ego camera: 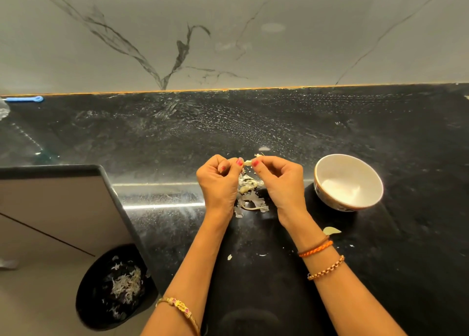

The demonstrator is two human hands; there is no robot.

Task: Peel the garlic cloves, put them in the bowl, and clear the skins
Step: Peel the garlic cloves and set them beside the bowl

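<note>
A small pale garlic clove [247,162] is held above the black counter between both hands. My left hand [219,180] pinches its left end with curled fingers, and my right hand [281,180] pinches its right end. Below the hands lies a heap of papery garlic skins [250,196] with what looks like another clove in it. A white bowl [349,182] stands to the right of my right hand, and I see nothing in it.
A black bin [114,287] with skins inside sits on the floor at lower left, below the counter's edge [119,198]. Loose skin scraps [331,231] lie near my right wrist. A blue utensil [25,99] rests at the far left by the marble wall.
</note>
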